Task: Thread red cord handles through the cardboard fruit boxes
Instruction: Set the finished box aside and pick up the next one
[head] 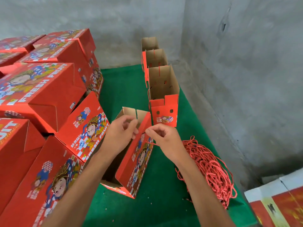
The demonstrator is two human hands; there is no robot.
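Open fruit box (136,163) upright on green desk (164,202). Left hand (120,135) inside its mouth, fingers curled; grip unclear. Right hand (164,138) just beside its panel, fingers pinching red cord (151,143). Cord pile (211,169) right of box. Open boxes (164,89) lined up beyond.

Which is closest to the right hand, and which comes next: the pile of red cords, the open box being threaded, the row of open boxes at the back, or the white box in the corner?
From the right hand:
1. Open box being threaded, touching, just left.
2. Pile of red cords, right, on the green mat.
3. Row of open boxes, behind.
4. White box, far bottom right corner.
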